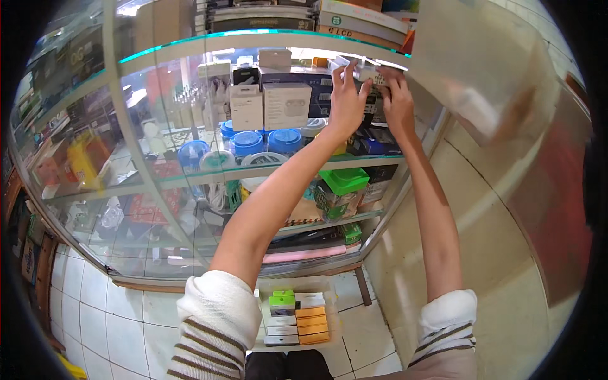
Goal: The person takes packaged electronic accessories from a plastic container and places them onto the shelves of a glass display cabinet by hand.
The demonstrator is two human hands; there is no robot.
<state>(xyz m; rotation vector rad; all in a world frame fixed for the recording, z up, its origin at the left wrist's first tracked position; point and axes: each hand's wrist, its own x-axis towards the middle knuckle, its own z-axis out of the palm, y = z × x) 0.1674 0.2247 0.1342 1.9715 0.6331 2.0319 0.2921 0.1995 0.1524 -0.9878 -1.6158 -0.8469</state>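
Observation:
Both my arms reach up into a glass display cabinet, toward the right end of its upper open shelf. My left hand (pixel 349 102) has its fingers and thumb about the left side of a small white box (pixel 368 73). Close on the right, my right hand (pixel 398 97) has its fingers at the box's right edge; they are blurred, and their grip is unclear. Left of my hands stand a white earbuds box (pixel 287 106) and a narrower white box (pixel 246 108). Behind them is a long dark blue box (pixel 319 93), partly covered by my left hand.
Blue-lidded tubs (pixel 247 142) stand beneath the boxes, and a green-lidded jar (pixel 343 187) sits one shelf lower. A glass shelf edge (pixel 285 167) runs below my forearms. On the tiled floor, a clear plastic bin (pixel 335 308) holds orange, white and green boxes. A wall (pixel 427 228) borders the right.

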